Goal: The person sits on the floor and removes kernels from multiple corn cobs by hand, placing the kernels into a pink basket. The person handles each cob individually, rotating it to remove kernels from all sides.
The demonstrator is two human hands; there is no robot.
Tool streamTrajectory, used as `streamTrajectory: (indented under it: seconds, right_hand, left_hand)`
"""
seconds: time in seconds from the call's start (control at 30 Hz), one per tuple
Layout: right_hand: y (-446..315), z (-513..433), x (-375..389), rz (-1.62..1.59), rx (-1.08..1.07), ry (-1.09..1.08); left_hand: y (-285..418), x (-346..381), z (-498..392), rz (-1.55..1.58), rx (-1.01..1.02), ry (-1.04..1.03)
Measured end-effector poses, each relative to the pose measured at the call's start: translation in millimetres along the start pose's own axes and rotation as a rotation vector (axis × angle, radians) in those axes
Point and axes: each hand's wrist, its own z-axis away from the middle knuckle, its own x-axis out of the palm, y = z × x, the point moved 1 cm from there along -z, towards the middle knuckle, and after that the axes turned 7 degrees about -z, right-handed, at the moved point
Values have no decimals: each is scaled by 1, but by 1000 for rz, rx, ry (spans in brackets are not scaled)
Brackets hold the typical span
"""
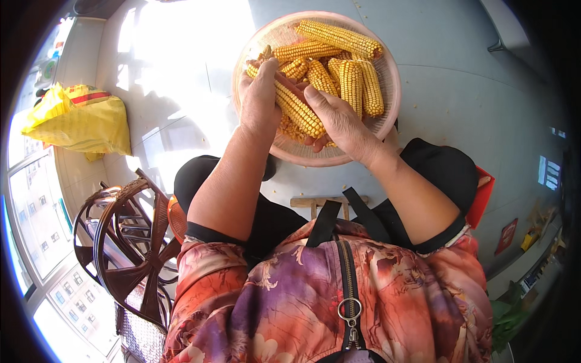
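Both my hands hold one dried corn cob slantwise over a round pink woven-pattern plastic basket. My left hand grips its upper left end, the thumb on top. At its lower right end is my right hand, thumb along the side and fingers underneath. A strip of the cob's upper side looks bare and reddish, while yellow kernels cover the side towards me. Several other kernel-covered cobs lie in the basket behind and to the right. Loose kernels show beneath the held cob, partly hidden by my hands.
Stray kernels dot the grey tiled floor. A yellow plastic bag stands at the left, with a brown rattan-style chair nearer me. A wooden stool's edge shows between my knees. Something red sits beside my right knee.
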Motion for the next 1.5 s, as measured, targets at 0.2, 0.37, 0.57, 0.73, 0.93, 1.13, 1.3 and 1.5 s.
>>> streamTrajectory:
  seconds: [0.2,0.37,0.57,0.73,0.93,1.13,1.3,1.5]
  right_hand:
    - [14,-6,2,8,10,157]
    - [-1,-3,8,-126,185,268]
    - [15,-8,-6,-320,317,199]
    - [12,-8,-2,-414,246,93]
    - [-4,2,6,-46,-12,17]
    - [6,-3,0,-146,55,27]
    - [-3,3,6,-366,83,-41]
    - [4,3,-3,-452,115,-174]
  left_hand:
    - [-12,3,-8,42,60,35]
    - [-9,7,-6,49,36,133]
    - [-2,12,1,-19,31,78]
    - [2,10,0,23,30,106]
    - [-1,1,-4,61,43,100]
    - [-2,5,-5,120,25,75]
    - [6,2,-5,166,40,126]
    - [-3,-11,-16,151,45,147]
